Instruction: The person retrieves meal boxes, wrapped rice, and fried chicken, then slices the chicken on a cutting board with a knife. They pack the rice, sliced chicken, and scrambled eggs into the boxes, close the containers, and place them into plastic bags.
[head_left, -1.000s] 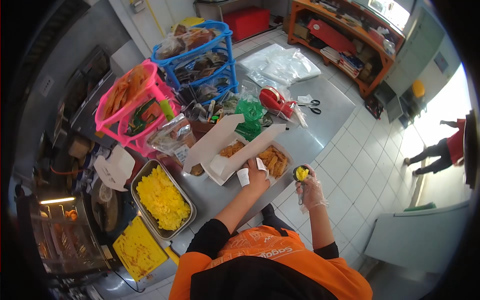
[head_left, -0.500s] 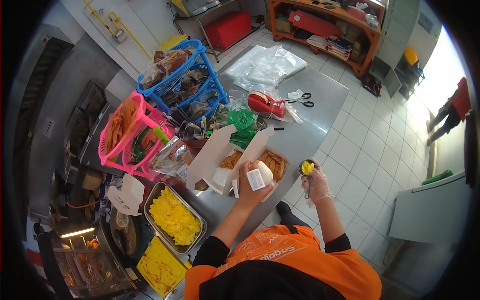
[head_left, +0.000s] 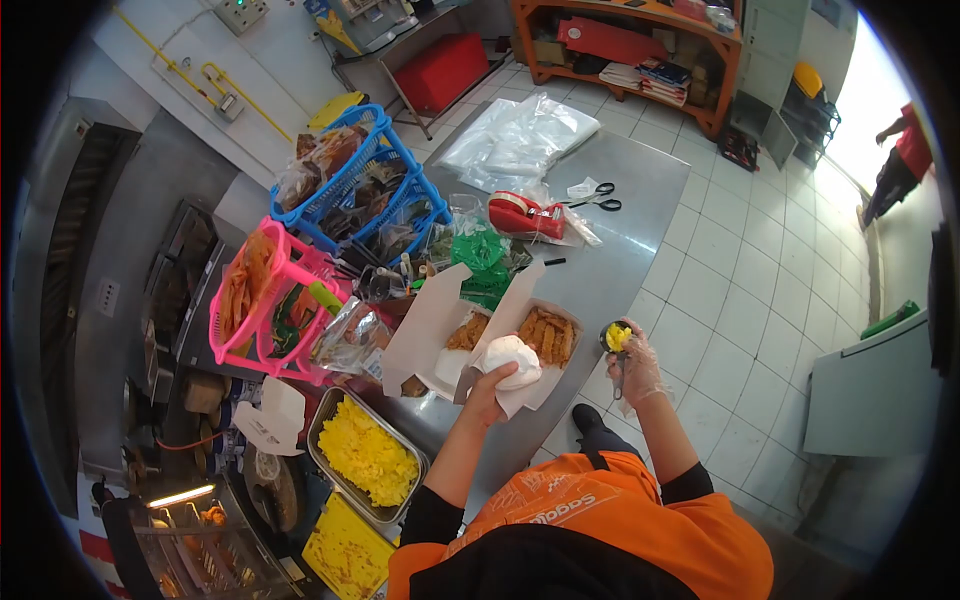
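My left hand (head_left: 489,392) is closed round a white paper-wrapped bundle (head_left: 511,362), held over the near part of an open white box. Fried, breaded pieces (head_left: 548,336) lie in that box (head_left: 562,378). Just left of it, a second open box (head_left: 431,372) also holds fried food (head_left: 468,331). In a clear plastic glove, my right hand (head_left: 637,373) grips a dark scoop (head_left: 613,340) with yellow food in it, off the table's right edge. A metal tray of yellow food (head_left: 367,455) stands at the lower left.
Blue baskets (head_left: 341,185) and a pink basket (head_left: 262,353) hold bagged items. Clear plastic bags (head_left: 519,137), a red tape dispenser (head_left: 526,217) and scissors (head_left: 597,198) lie on the metal table (head_left: 640,190). A person in red (head_left: 900,160) is at the far right.
The white bundle in my left hand has turned, and its printed label no longer shows. The view has shifted. My right hand still holds the scoop in much the same pose.
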